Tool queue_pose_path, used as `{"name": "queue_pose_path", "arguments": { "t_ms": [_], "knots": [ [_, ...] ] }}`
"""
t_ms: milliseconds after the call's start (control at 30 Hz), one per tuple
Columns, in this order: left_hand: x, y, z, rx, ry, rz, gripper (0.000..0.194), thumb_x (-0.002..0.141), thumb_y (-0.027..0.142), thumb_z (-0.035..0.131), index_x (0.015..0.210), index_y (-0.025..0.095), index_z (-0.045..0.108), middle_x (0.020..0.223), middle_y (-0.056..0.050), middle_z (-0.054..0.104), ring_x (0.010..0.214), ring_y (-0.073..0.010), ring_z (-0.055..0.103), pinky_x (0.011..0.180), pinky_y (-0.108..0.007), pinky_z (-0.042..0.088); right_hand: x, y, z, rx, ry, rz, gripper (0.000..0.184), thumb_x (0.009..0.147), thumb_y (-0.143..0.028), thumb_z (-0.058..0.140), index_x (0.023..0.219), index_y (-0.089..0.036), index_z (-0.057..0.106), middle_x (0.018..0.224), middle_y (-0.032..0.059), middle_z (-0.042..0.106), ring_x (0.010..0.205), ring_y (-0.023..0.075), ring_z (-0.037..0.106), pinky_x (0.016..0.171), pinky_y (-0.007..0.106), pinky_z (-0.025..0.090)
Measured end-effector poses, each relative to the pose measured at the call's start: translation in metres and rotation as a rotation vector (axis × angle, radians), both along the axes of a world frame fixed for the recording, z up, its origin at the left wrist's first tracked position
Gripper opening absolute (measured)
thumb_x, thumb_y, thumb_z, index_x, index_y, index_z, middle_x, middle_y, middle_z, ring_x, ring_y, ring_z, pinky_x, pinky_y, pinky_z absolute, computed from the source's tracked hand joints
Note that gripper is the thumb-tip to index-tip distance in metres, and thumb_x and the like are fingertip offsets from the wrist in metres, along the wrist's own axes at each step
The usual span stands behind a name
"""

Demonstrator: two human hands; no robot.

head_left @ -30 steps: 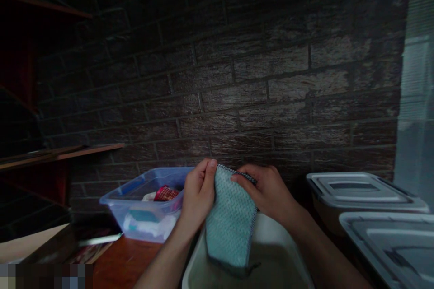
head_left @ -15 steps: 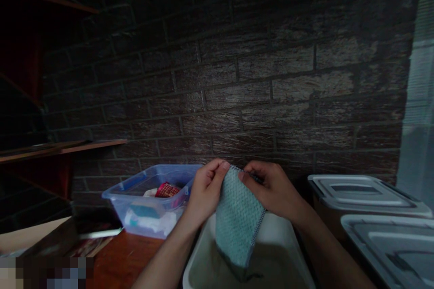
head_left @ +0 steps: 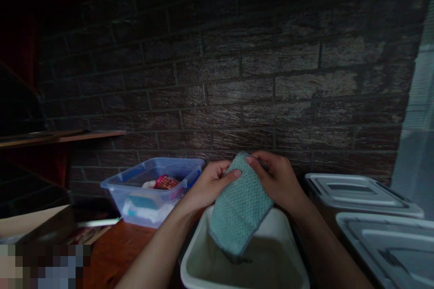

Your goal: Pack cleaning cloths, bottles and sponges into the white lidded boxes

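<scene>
Both hands point(head_left: 247, 176) grip teal cloth point(head_left: 242, 205) above a white bin point(head_left: 296, 264) holding something dark.

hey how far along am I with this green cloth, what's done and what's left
Done: the green cloth is already picked up, its lower end hanging over the white bin. In hand: your left hand and right hand grip its upper part. Left: it's not yet released or set down anywhere. I can't tell whether the things in the blue tub are finished work.
</scene>
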State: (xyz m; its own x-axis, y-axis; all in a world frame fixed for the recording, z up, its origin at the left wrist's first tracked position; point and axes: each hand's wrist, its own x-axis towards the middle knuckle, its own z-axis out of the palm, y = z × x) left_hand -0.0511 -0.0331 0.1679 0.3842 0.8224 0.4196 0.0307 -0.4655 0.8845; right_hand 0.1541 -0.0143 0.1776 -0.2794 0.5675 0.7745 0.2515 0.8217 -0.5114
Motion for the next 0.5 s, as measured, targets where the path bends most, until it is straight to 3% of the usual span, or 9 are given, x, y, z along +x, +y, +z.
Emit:
{"name": "queue_pose_path", "arguments": {
  "t_ms": [133, 300, 500],
  "knots": [
    [0.0, 0.001, -0.002, 0.01, -0.018, 0.019, 0.026, 0.094, 0.039, 0.068, 0.095, 0.013, 0.068, 0.082, -0.001, 0.068, 0.069, -0.0112, 0.06, 0.062, -0.021, 0.044, 0.004, 0.001, 0.002, -0.022, 0.062, -0.048, 0.03, 0.101, -0.043, 0.056, 0.089, -0.022, 0.073, 0.081, 0.0002, 0.072, 0.073, 0.0171, 0.064, 0.064, 0.026, 0.044],
    [-0.003, 0.0, -0.004, -0.044, 0.11, -0.069, 0.029, 0.089, 0.037, 0.075, 0.106, 0.014, 0.071, 0.099, -0.007, 0.074, 0.087, -0.0188, 0.068, 0.074, -0.027, 0.05, 0.01, -0.003, 0.006, -0.035, 0.141, -0.085, 0.03, 0.099, -0.045, 0.059, 0.089, -0.021, 0.074, 0.076, -0.0008, 0.07, 0.069, 0.0155, 0.061, 0.061, 0.026, 0.042],
    [-0.021, 0.01, -0.001, -0.1, 0.21, -0.106, 0.029, 0.092, 0.04, 0.071, 0.099, 0.013, 0.075, 0.092, -0.006, 0.075, 0.076, -0.0154, 0.067, 0.069, -0.024, 0.049, 0.01, -0.011, 0.012, -0.008, 0.274, -0.182, 0.032, 0.096, -0.046, 0.062, 0.087, -0.019, 0.075, 0.074, -0.0003, 0.068, 0.068, 0.0151, 0.058, 0.061, 0.027, 0.042]
  ]
}}
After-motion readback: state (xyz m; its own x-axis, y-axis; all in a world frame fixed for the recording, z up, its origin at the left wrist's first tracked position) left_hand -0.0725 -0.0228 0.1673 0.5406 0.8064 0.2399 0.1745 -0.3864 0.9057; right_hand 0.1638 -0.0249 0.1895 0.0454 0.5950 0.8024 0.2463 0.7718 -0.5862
